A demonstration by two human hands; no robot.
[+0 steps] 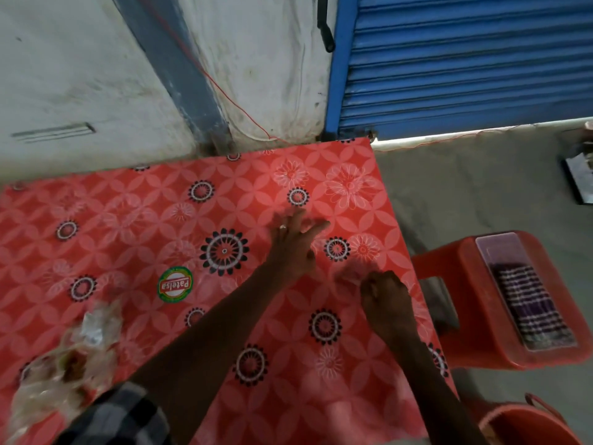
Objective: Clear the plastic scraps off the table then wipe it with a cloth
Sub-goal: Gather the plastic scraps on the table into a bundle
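- Bench (134, 220): red top with a printed flower and ring pattern; a round green-rimmed sticker (175, 284) lies well to the left of both hands.
- Left hand (293, 244): reaches across the bench with fingers straight and spread, palm down, low over or on the surface; contact cannot be told through the blur. A ring shows on one finger. This grip holds nothing.
- Right hand (386, 295): just right of and nearer the person than the left hand, close to the bench's right edge. Fingers are curled downward; this grip appears to pinch a small pale scrap (349, 277) at the fingertips, though blur leaves it uncertain.
- Plastic scraps (73, 354): a heap of crumpled clear wrappers at the bench's near left corner, well apart from both hands.
- Cloth (529, 308): dark checked, folded, lying on an orange stool (475, 316) just right of the right hand, off the bench.
- Orange bucket (526, 425): on the floor, below the stool in the view.
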